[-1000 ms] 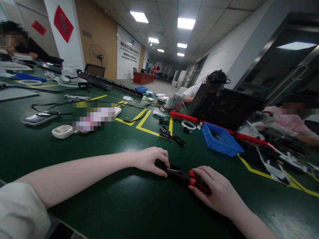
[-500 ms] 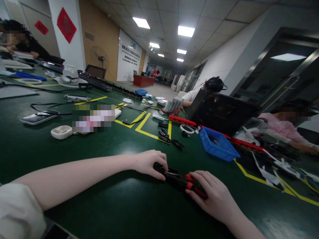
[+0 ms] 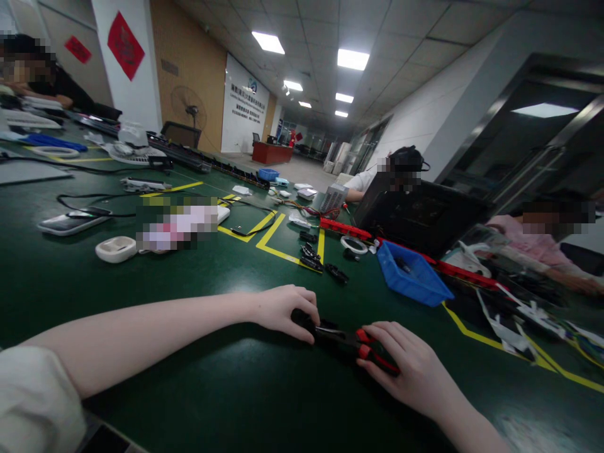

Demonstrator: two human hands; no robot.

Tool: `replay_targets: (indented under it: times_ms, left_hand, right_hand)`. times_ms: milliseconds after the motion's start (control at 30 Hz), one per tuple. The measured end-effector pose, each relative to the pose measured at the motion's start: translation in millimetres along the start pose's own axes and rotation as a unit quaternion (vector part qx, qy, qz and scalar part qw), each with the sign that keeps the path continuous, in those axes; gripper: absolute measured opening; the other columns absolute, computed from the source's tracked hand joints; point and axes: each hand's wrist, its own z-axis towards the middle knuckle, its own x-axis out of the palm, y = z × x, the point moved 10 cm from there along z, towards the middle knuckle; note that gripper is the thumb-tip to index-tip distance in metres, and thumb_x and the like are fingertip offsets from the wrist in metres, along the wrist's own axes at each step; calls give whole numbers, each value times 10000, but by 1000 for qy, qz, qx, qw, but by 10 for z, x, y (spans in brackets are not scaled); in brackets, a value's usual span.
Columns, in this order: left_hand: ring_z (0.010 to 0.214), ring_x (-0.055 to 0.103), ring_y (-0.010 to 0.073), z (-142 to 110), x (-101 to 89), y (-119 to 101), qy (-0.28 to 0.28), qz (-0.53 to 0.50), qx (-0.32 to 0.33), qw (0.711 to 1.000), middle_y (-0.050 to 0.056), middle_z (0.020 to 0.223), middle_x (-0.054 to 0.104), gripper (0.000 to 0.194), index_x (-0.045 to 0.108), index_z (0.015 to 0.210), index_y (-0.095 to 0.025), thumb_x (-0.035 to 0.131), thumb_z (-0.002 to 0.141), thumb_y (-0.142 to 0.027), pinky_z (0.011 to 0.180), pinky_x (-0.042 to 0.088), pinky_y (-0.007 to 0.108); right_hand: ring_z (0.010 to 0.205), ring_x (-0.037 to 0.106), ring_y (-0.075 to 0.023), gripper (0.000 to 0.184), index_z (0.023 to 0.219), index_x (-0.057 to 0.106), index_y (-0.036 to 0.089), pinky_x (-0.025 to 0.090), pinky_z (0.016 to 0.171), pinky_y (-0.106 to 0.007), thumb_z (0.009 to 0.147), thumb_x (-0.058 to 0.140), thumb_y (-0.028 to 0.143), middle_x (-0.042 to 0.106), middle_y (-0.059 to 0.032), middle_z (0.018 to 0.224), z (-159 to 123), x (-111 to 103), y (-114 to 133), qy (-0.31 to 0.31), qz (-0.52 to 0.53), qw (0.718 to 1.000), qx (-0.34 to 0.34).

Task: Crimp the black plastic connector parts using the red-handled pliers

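Observation:
Near the middle of the green table [image 3: 226, 384], my left hand [image 3: 285, 311] is closed around a small black part [image 3: 302, 319], mostly hidden by the fingers. My right hand [image 3: 410, 365] grips pliers [image 3: 346, 340] by their red and black handles. The jaws point left and reach the black part by my left fingertips; whether they bite on it I cannot tell. Beyond my hands, several small black parts [image 3: 310, 255] lie by the yellow tape [image 3: 278, 253], with another black piece [image 3: 336, 273] just outside it.
A blue bin [image 3: 415, 280] holding dark pieces stands ahead of my right hand. Behind it are a red strip [image 3: 346, 229] and a large black panel [image 3: 419, 211]. A white case [image 3: 116, 249] and a cabled device [image 3: 75, 221] lie at left. Other people sit around the table.
The pliers and my right hand have shifted slightly to the right. My left hand has hardly moved and still holds the black part.

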Motion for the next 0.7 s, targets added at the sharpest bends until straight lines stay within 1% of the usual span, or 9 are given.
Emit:
replay_targets:
  times_ms: [167, 400, 600, 700]
  left_hand:
    - [928, 610, 183, 1, 10, 1, 0, -1, 6, 1000, 45, 1026, 627, 263, 720, 1022, -192, 783, 843, -373, 803, 463, 259]
    - [904, 610, 175, 1, 0, 5, -5, -10, 9, 1000, 44, 1005, 629, 258, 730, 1000, -181, 799, 826, -359, 791, 463, 251]
    - [919, 604, 178, 6, -8, -11, 7, -2, -10, 1000, 45, 1009, 619, 248, 730, 1002, -188, 790, 835, -362, 819, 468, 258]
    - [919, 602, 181, 12, -14, -28, 7, 4, -8, 1000, 44, 1001, 617, 258, 729, 1003, -187, 796, 829, -365, 825, 467, 260]
  right_hand:
    - [810, 687, -207, 297, 1139, 591, 159, 596, 685, -318, 926, 599, 366, 695, -122, 987, 19, -16, 19, -9, 12, 1000, 5]
    - [853, 690, -209, 312, 1152, 578, 183, 604, 709, -319, 909, 634, 371, 686, -110, 1002, -8, 61, 16, 8, 25, 999, 30]
    - [836, 694, -219, 318, 1149, 587, 166, 605, 705, -335, 904, 629, 365, 693, -125, 998, -8, -9, 11, -14, 0, 1000, 7]
    - [841, 696, -217, 316, 1151, 589, 166, 606, 714, -332, 906, 620, 364, 695, -125, 999, -15, -27, 0, -17, 0, 1000, -1]
